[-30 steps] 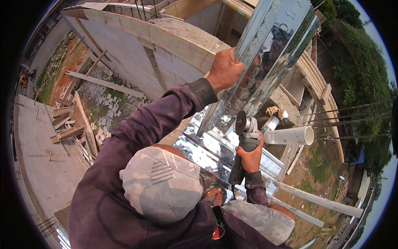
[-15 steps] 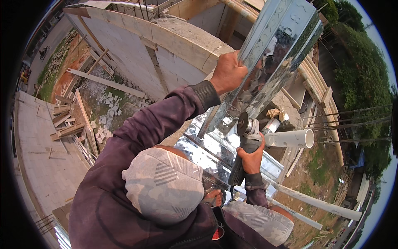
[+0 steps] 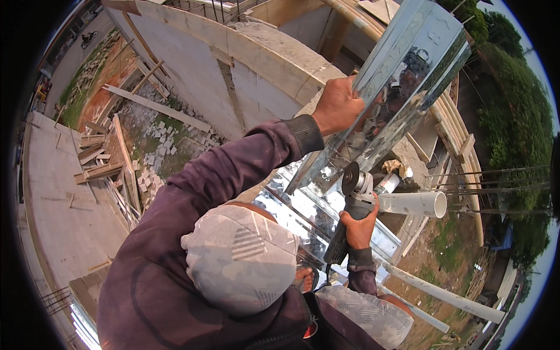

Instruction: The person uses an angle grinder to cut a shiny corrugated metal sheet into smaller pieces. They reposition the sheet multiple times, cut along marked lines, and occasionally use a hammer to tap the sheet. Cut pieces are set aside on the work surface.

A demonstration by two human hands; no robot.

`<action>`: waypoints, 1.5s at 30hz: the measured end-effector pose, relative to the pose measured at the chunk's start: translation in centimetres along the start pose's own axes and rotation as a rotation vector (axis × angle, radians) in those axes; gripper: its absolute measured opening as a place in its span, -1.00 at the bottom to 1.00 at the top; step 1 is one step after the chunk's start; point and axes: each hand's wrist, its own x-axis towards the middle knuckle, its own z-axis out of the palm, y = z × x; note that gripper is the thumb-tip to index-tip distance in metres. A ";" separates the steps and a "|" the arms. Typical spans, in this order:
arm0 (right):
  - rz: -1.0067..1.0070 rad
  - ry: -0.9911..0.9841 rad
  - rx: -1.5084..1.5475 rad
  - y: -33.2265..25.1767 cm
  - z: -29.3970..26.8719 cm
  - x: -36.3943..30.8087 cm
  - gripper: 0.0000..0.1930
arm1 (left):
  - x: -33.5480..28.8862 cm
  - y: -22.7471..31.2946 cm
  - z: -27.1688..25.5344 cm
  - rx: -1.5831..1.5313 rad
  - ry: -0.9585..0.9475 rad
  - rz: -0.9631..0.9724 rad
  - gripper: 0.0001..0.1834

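Note:
My left hand (image 3: 338, 106) grips the left edge of a long, shiny metal sheet (image 3: 408, 70) with lengthwise ribs, which is tilted up and away from me. My right hand (image 3: 360, 226) is wrapped round the body of an angle grinder (image 3: 344, 230). The grinder's round disc (image 3: 351, 178) faces the lower end of the raised sheet; whether it touches the metal I cannot tell. Beneath the grinder lie more shiny ribbed metal sheets (image 3: 303, 216). A white plastic pipe (image 3: 411, 204) sticks out just right of my right hand.
A concrete-topped wall (image 3: 280, 64) runs along the far left, with a drop beyond it. Down there lie timber planks (image 3: 157, 108) and broken blocks (image 3: 166, 143). Long pale poles (image 3: 443, 286) extend at the lower right. Thin rebar rods (image 3: 496, 181) jut out on the right.
The whole view has shifted slightly, so everything sits a little further right. Both hands keep their holds on the metal sheet and the angle grinder.

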 end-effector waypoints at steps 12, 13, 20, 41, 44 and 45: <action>-0.009 -0.004 -0.003 0.4 -0.1 0.0 -0.05 | 0.0 0.1 0.0 0.054 -0.008 -0.015 -0.78; -0.025 0.005 -0.015 0.4 -0.1 0.0 -0.05 | 0.0 0.2 -0.1 0.045 -0.013 -0.027 -0.78; 0.016 -0.010 0.013 0.6 -0.2 0.1 -0.05 | -0.2 1.1 -0.1 0.014 -0.030 -0.058 -0.81; -0.007 0.026 -0.005 1.6 -1.2 -0.5 -0.02 | 0.6 -3.3 -1.0 0.135 -0.041 -0.059 -0.82; -0.030 0.014 -0.036 1.9 -1.0 -0.4 -0.01 | 0.5 -3.0 -0.9 0.108 -0.047 -0.022 -0.83; -0.060 0.014 -0.043 1.9 -1.0 -0.4 -0.01 | 0.6 -3.1 -0.7 0.091 -0.042 -0.012 -0.82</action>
